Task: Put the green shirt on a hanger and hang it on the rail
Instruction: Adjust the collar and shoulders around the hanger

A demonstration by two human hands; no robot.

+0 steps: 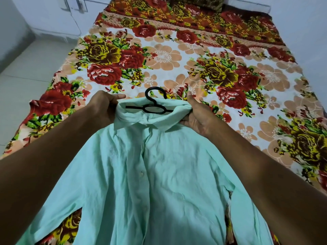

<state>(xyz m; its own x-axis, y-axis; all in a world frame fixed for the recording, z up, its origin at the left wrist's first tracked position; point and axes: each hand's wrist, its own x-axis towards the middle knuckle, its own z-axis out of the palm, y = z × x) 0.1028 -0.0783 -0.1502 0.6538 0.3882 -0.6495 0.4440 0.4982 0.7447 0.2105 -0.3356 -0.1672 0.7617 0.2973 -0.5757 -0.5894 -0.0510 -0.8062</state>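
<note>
The pale green shirt [152, 174] lies front up on the bed, buttoned, with its collar at the far end. A black hanger [153, 107] sits inside the neck opening; its hook and centre ring stick out above the collar, the arms are hidden under the cloth. My left hand [104, 106] pinches the left side of the collar. On the other side, my right hand [196, 114] grips the collar's right end. No rail is in view.
The bed carries a floral sheet [177, 55] in red, yellow and peach. A dark patterned pillow [200, 2] lies at the far end. Pale tiled floor [26, 76] runs along the bed's left side, with a white wall and cabinet beyond.
</note>
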